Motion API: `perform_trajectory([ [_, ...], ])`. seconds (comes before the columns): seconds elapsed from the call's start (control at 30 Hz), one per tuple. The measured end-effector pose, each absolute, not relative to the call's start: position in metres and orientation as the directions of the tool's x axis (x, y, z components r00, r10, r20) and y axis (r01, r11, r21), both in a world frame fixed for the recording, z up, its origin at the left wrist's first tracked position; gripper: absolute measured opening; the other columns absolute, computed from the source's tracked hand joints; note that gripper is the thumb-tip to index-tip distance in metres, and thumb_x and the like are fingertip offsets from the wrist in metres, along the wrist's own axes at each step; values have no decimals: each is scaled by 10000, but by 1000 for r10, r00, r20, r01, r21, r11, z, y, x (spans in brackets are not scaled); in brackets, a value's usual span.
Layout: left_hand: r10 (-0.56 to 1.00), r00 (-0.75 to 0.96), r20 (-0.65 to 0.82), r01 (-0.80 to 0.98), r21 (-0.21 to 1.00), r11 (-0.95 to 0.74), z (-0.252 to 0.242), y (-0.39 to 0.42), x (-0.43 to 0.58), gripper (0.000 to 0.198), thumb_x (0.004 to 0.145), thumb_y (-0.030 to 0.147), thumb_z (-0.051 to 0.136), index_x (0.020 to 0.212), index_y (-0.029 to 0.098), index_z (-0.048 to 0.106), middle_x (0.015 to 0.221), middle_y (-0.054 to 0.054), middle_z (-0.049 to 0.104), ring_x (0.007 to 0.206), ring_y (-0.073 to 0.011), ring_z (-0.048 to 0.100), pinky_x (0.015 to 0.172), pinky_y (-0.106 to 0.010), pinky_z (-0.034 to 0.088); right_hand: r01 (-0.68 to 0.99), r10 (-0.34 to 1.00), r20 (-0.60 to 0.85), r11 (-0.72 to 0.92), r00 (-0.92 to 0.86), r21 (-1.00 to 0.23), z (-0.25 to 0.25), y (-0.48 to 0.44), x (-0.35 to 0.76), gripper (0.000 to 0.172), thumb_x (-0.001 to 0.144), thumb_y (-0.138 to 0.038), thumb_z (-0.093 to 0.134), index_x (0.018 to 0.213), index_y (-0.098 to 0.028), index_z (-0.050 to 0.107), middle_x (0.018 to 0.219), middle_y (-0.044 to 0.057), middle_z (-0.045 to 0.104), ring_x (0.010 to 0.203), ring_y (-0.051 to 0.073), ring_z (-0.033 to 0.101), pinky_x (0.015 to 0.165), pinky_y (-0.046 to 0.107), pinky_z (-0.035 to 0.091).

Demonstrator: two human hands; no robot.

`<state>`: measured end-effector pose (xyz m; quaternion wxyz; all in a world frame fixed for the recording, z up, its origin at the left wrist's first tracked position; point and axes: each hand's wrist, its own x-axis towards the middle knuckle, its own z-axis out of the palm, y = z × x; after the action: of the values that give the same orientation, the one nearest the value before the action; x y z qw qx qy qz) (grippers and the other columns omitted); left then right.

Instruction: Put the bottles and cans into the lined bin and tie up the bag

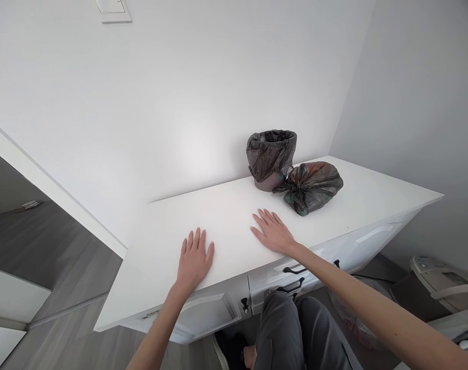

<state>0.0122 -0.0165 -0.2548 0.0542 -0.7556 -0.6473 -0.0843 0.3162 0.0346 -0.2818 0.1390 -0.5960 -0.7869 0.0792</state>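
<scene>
My left hand [194, 258] lies flat on the white cabinet top [226, 216], fingers stretched toward the wall and holding nothing. To its right, my right hand [273, 231] also rests palm down on the surface with its fingers spread. Just beyond the right hand sits a filled dark plastic bag [318, 187], gathered and tied at its left end; reddish and green contents show faintly through it. Behind the bag stands a small bin [267, 183], its rim and upper wall covered by a dark bin liner [270, 156]. Neither hand touches the bag or the bin.
Black handles [293, 270] mark the drawers and doors along the cabinet front. A white wall [172, 103] rises behind it, with a switch plate [114, 10] at upper left. An open doorway lies left; a beige appliance [437, 280] stands on the floor at right.
</scene>
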Motion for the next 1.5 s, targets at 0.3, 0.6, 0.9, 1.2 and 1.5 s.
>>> perform_trajectory([
  [0.3,966,170,196,983,37,-180,-253,-25,14,700,1083,543,213,1629,140,381,1728,-103,304,1624,-319,209,1306,-529,246,913,960,123,277,-251,-299,-280,33,316,806,1061,-666,130,1675,-177,313,1766,93,185,1643,267,101,1330,464,45],
  [0.6,965,177,195,982,32,-186,-253,-25,15,684,1085,513,218,1631,134,380,1728,-103,300,1622,-319,213,1307,-531,237,912,960,133,278,-248,-302,-278,33,316,805,1061,-665,128,1669,-176,330,1762,98,196,1642,269,104,1331,465,50],
  [0.9,961,161,227,986,-7,-164,-265,-35,19,690,1073,543,227,1649,188,361,1725,-76,311,1621,-317,222,1307,-562,236,913,961,122,275,-249,-300,-278,34,317,817,1056,-669,116,1672,-172,321,1765,102,182,1643,272,96,1331,472,48],
  [1.2,966,148,212,988,13,-155,-261,-36,20,700,1071,558,222,1653,191,354,1731,-62,289,1623,-310,218,1308,-559,237,913,962,95,271,-254,-303,-274,33,317,824,1056,-663,101,1682,-163,291,1772,85,145,1646,264,71,1336,469,28],
  [1.5,967,150,206,988,2,-154,-256,-37,22,706,1069,558,209,1644,181,369,1728,-68,302,1621,-313,222,1310,-555,237,915,965,82,262,-249,-307,-273,32,318,832,1051,-675,84,1688,-176,277,1773,72,131,1647,254,60,1338,465,20],
])
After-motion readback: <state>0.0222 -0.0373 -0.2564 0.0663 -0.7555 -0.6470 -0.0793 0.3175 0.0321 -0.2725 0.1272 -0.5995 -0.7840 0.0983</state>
